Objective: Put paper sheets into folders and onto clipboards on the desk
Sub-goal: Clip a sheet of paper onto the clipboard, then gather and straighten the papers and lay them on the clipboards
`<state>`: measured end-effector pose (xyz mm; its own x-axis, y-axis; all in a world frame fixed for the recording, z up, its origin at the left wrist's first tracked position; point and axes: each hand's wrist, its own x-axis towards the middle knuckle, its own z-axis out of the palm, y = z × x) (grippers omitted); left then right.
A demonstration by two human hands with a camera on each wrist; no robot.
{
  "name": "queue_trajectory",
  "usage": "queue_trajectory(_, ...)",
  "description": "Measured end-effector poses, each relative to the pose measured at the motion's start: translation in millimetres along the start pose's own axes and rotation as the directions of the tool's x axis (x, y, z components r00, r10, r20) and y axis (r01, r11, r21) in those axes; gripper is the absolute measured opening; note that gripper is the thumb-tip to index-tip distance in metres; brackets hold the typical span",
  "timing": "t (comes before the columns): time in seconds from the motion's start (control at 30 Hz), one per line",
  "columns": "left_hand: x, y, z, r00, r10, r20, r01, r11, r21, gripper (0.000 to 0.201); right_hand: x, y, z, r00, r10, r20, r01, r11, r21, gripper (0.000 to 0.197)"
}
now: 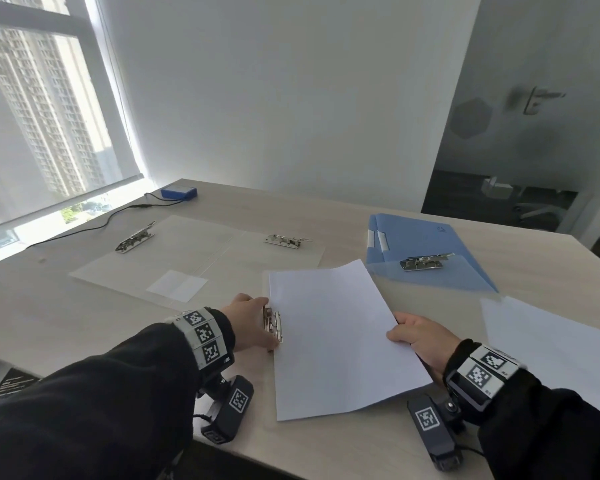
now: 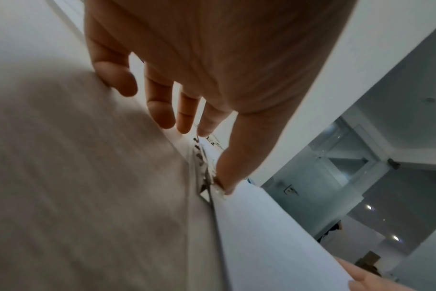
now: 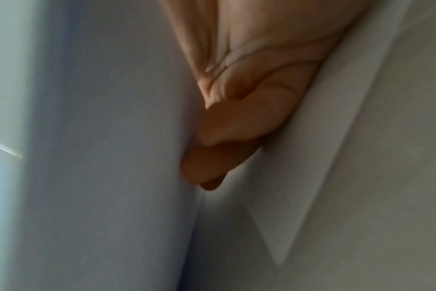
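Note:
A white paper sheet (image 1: 336, 334) lies tilted over a clear clipboard (image 1: 265, 285) near the desk's front edge and hides most of it. My left hand (image 1: 257, 323) rests on the board's metal clip (image 1: 273, 325) at the sheet's left edge. In the left wrist view the thumb (image 2: 224, 177) presses the near end of the clip (image 2: 203, 167), and the other fingers reach straight past its far end. My right hand (image 1: 416, 337) pinches the sheet's right edge, thumb on top and fingers (image 3: 236, 128) curled under the paper (image 3: 112, 157).
An open clear folder (image 1: 194, 254) with two metal clips lies at the back left. A blue folder (image 1: 426, 237) with a clip (image 1: 423, 263) sits at the back right. More white paper (image 1: 551, 341) lies at the far right. A blue box (image 1: 179, 193) with a cable stands near the window.

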<state>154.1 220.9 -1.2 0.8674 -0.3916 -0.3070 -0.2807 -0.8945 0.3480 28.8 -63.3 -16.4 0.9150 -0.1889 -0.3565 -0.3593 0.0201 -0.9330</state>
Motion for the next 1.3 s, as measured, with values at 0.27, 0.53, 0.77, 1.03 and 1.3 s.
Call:
queue_trajectory(0.27,8.9,-19.5,-29.8,0.983,-0.148,-0.11,0.159,0.981,0.107,0.075,-29.1,-3.4,-13.4,0.983,-0.014,-0.184,0.024,0.998,0.057,0.022)
queue_trajectory(0.53,4.4,51.6,-54.4,0.984,-0.022,-0.179,0.008,0.997,-0.078,0.052,-84.8,-1.3,-59.6,0.963,-0.052,-0.265,0.071,0.995,0.063,0.023)
queue_trajectory(0.77,-40.2,211.6,35.9,0.891,0.451,0.055,-0.423,0.867,-0.264,0.034,-147.2,23.9,-121.1,0.854,-0.046,-0.519,0.093,0.993,0.067,0.022)
queue_trajectory(1.03,-58.3,309.8,101.8,0.826,0.507,0.245,-0.478,0.862,-0.17,0.055,-225.7,62.9,-201.5,0.595,0.076,-0.8,0.1,0.981,0.168,0.016)
queue_trajectory(1.3,-46.5,342.6,124.9,0.836,0.432,0.339,-0.443,0.895,-0.05,0.066,-251.8,79.0,-221.6,0.661,0.276,-0.698,0.153,0.861,0.485,0.026)
